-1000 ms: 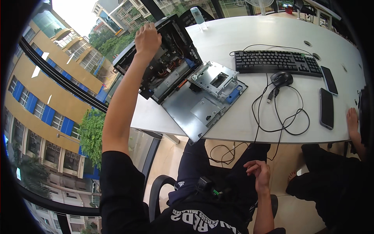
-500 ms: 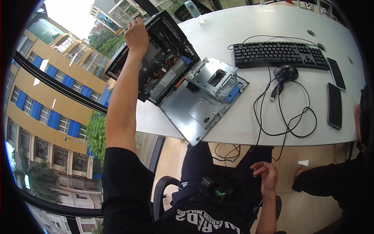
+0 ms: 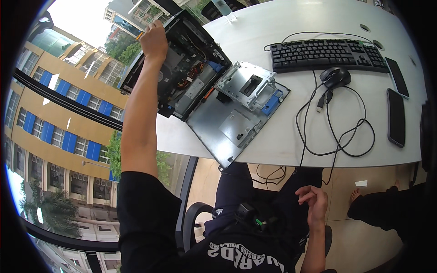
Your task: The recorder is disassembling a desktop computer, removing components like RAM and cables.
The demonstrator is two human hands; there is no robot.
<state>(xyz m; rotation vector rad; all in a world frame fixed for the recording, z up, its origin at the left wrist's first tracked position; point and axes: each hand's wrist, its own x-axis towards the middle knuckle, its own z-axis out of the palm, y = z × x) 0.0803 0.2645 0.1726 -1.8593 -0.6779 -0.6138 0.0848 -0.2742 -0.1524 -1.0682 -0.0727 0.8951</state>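
Note:
My left hand (image 3: 154,40) reaches far forward, its fingers curled over the far left rim of an open black computer case (image 3: 189,79) that lies tilted at the white table's left corner. A small orange thing shows by the fingers; I cannot tell what it is. Wires and parts show inside the case. A silver drive cage (image 3: 246,84) with a blue clip sits on the grey metal side panel (image 3: 227,127), which overhangs the table's front edge. My right hand (image 3: 314,200) rests on my lap below the table, fingers loosely bent and holding nothing.
On the white table (image 3: 282,150) lie a black keyboard (image 3: 327,54), a mouse (image 3: 335,76) with looped cables (image 3: 339,136), and two dark phones (image 3: 396,117). A clear bottle (image 3: 223,9) stands at the back. Another person's leg and bare foot (image 3: 364,200) are at right. A glass wall is at left.
My left hand has slid leftward along the case's rim, toward its far left corner. My right hand stays on my lap. The view has shifted slightly.

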